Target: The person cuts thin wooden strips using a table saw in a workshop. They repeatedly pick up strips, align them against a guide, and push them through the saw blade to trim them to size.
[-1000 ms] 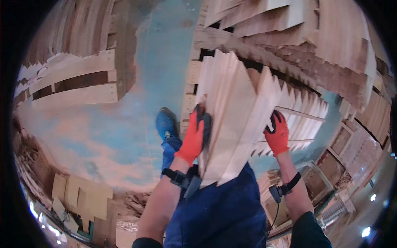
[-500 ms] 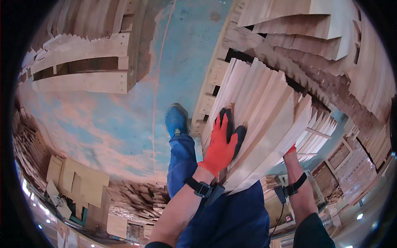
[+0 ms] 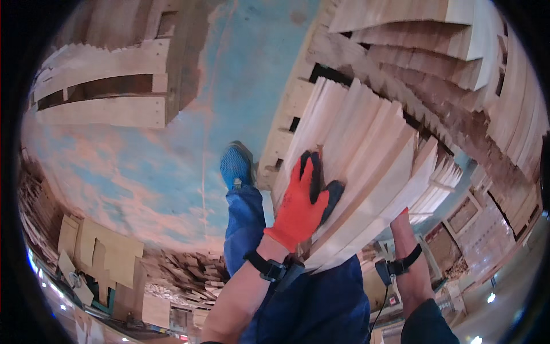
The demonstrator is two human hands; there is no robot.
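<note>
Your left hand (image 3: 302, 205) lies flat on a fanned bundle of thin wood slats (image 3: 361, 155) at centre right, pressing rather than clenched. Your right hand (image 3: 401, 221) is under the bundle, grip hidden. The slats are carried, not yet set down on the pallet (image 3: 286, 123) beyond.

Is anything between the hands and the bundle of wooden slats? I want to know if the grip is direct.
Nothing visible. The left hand, in an orange glove, lies flat on top of the bundle of wooden slats. The right hand is mostly hidden beneath the bundle's far edge, so its contact cannot be seen.
</note>
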